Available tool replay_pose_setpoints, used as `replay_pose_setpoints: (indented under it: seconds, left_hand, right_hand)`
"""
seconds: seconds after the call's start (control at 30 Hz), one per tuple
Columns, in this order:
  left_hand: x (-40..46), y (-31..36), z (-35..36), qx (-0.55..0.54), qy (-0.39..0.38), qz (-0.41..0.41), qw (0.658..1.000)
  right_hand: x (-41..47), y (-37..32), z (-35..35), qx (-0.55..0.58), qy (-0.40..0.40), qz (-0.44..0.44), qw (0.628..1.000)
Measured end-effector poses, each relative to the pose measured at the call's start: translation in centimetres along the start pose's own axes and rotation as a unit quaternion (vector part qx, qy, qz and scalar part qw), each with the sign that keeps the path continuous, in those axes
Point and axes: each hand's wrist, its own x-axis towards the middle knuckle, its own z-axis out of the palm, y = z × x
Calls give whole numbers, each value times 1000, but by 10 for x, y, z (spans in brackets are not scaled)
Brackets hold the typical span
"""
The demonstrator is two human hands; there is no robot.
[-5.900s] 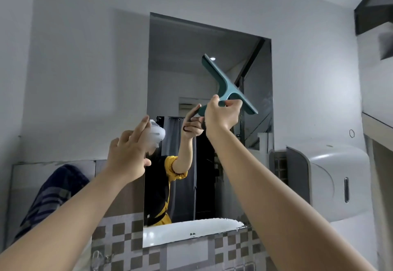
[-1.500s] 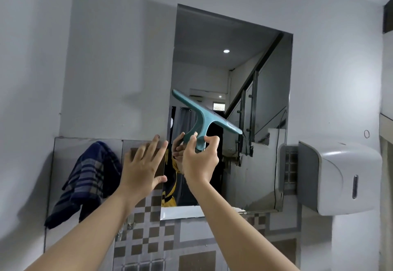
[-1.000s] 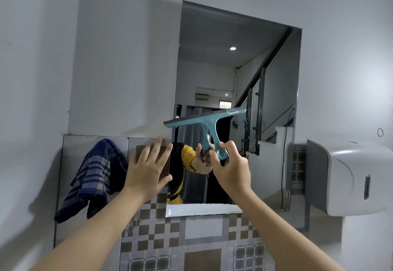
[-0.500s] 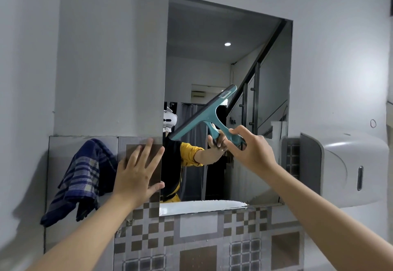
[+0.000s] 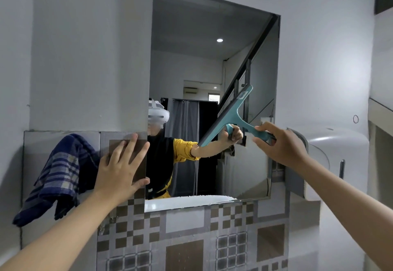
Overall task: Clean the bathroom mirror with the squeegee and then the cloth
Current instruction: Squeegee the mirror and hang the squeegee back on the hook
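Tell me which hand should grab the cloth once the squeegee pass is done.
Left. The left hand is open, flat on the tiles right beside the hanging cloth. The right hand is shut on the squeegee across the mirror.

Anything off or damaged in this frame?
The mirror has a ragged white patch along its bottom edge, like worn backing. Otherwise normal: right hand holds the squeegee, cloth hangs beside it.
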Motion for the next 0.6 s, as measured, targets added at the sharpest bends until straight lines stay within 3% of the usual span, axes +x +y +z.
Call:
replay_pose_setpoints:
  seconds: [0.43,0.6]
  left_hand:
    - [0,8,-3,5,-30,-23,999]
    - [1,9,-2,8,-29,-24,999]
  right_hand:
    - [-54,57,-2,44,6,98,994]
    - [-76,43,23,178,6,191,965]
